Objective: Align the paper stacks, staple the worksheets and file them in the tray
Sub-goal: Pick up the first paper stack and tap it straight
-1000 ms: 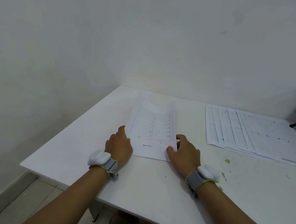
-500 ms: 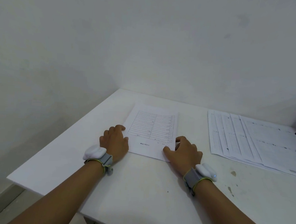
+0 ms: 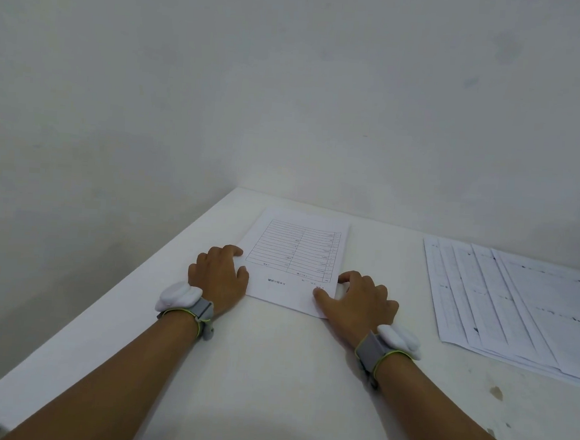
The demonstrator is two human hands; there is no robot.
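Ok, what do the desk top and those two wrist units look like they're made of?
Desk top: looks like white laminate or painted board, matte with a soft sheen; scuffs and a brownish stain show at right. Wrist units: smooth white pods, probably plastic, on grey bands that look like woven fabric with yellow-green edging.

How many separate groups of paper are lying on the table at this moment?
2. One stack of worksheets lies flat between the left hand and right hand. A fanned spread of sheets lies to the right, running out of frame, so more may be hidden.
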